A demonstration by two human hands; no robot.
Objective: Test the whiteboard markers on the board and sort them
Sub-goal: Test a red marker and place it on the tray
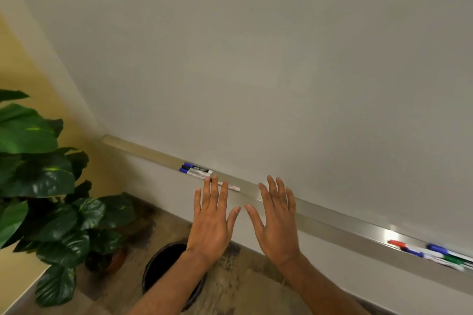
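A blank whiteboard [256,59] fills most of the view, with a metal tray [332,217] along its lower edge. At the tray's left lie three markers [195,171], blue- and black-capped, and a fourth marker [231,186] partly hidden behind my left fingers. At the far right of the tray lies another group of markers [435,254] with red, blue and green caps. My left hand [212,220] and my right hand [277,220] are held side by side in front of the tray, fingers spread and straight, holding nothing.
A black bin [166,263] stands on the floor below my left wrist. A large leafy potted plant [46,186] fills the left side, next to a yellow wall [15,64].
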